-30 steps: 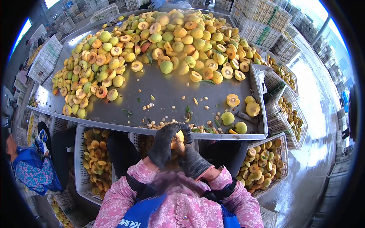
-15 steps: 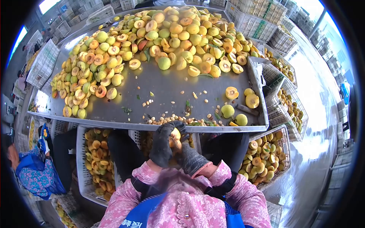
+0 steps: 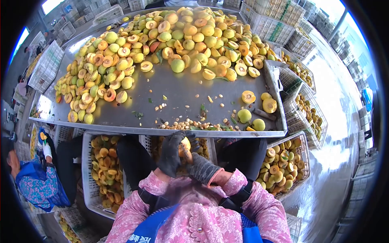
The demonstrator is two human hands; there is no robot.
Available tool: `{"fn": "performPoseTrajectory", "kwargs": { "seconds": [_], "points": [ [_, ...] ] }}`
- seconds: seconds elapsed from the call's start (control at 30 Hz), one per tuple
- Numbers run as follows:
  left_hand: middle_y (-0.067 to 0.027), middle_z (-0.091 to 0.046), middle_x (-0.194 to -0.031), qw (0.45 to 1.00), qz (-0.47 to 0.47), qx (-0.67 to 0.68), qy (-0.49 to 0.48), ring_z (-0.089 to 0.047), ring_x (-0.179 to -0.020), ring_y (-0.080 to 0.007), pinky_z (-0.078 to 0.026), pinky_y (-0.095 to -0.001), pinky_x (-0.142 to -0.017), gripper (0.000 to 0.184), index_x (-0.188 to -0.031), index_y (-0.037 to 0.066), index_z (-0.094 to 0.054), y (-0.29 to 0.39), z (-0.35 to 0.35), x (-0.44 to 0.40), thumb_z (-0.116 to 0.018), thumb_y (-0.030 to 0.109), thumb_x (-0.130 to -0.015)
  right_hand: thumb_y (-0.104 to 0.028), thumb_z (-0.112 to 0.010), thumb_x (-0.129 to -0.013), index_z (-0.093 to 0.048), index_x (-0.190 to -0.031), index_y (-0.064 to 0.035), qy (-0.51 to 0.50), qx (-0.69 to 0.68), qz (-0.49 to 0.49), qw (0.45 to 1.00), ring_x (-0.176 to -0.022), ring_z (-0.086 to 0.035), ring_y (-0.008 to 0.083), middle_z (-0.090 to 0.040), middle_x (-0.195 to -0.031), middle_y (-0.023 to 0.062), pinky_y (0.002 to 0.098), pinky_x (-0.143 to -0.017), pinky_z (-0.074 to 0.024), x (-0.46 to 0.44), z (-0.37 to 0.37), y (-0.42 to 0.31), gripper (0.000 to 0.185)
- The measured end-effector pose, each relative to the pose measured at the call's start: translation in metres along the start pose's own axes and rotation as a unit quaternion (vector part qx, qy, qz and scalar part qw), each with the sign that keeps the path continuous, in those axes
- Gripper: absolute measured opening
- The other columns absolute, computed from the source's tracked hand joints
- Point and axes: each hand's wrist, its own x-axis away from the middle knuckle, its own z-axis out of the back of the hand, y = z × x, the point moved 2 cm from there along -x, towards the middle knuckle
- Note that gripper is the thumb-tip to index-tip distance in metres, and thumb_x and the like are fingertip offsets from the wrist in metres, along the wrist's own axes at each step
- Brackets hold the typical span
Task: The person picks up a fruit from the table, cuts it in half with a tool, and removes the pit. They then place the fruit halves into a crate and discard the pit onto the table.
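In a dark glove, my left hand (image 3: pixel 170 154) is closed around a yellow peach (image 3: pixel 185 144), just below the near edge of the metal table. My right hand (image 3: pixel 202 167), in a grey knit glove, is closed on a tool with a brown handle (image 3: pixel 187 156) that points up to the fruit. The tool's working end is hidden by the peach and the fingers. Beneath both hands, a crate (image 3: pixel 212 150) of cut peaches is partly covered.
Peaches (image 3: pixel 194 36), many halved, are heaped on the metal table (image 3: pixel 174 97). Loose pits (image 3: pixel 186 124) lie along its near lip. Crates of peach halves stand left (image 3: pixel 86 170) and right (image 3: pixel 306 162) of my legs. A co-worker (image 3: pixel 42 178) sits at left.
Both hands have shifted slightly down from the table lip, still holding the peach and the tool. The view has moved slightly. The co-worker's gloved hand at left has moved.
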Motion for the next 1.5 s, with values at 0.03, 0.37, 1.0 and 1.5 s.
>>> {"fn": "performPoseTrajectory", "kwargs": {
  "seconds": [0.03,0.37,1.0,1.5],
  "points": [
    [-0.0168,-0.062,-0.100,1.000,0.009,0.025,-0.008,-0.059,-0.091,-0.0309,-0.046,-0.0385,-0.083,0.026,-0.102,-0.002,-0.056,-0.002,-0.001,0.001,-0.054,0.011,-0.080,-0.019,-0.057,-0.082,-0.053,-0.102,0.0016,-0.014,-0.056,-0.015,0.998,-0.076,-0.059,0.0266,-0.060,-0.084,0.0160,0.0353,-0.069,-0.0463,-0.003,-0.005,0.006,0.029],
    [-0.0145,-0.063,-0.095,0.975,0.100,0.187,-0.062,-0.061,-0.090,-0.0279,-0.046,-0.0352,-0.083,0.024,-0.101,0.000,-0.058,-0.007,-0.001,0.002,-0.050,0.012,-0.082,-0.012,-0.057,-0.081,-0.056,-0.100,0.0019,-0.018,0.070,-0.059,0.996,-0.075,-0.061,0.0283,-0.063,-0.083,0.0163,0.0372,-0.066,-0.0461,-0.003,-0.012,0.004,0.024],
    [-0.0119,-0.065,-0.099,0.984,0.098,0.136,-0.068,-0.063,-0.086,-0.0218,-0.049,-0.0310,-0.078,0.024,-0.102,-0.002,-0.058,-0.016,0.000,0.023,-0.054,0.011,-0.082,-0.026,-0.064,-0.080,-0.058,-0.100,-0.0018,-0.089,0.003,-0.017,0.996,-0.076,-0.060,0.0306,-0.062,-0.081,0.0183,0.0379,-0.066,-0.0460,-0.021,-0.043,0.043,0.032],
    [-0.0125,-0.064,-0.096,0.891,0.195,0.392,-0.120,-0.062,-0.086,-0.0195,-0.049,-0.0318,-0.078,0.025,-0.099,-0.004,-0.060,-0.022,0.002,0.028,-0.050,0.013,-0.084,-0.025,-0.067,-0.081,-0.056,-0.105,-0.0087,-0.197,-0.272,0.011,0.942,-0.061,-0.055,0.0155,-0.054,-0.067,0.0015,0.0295,-0.056,-0.0469,-0.006,-0.026,0.021,0.032]
  ]
}}
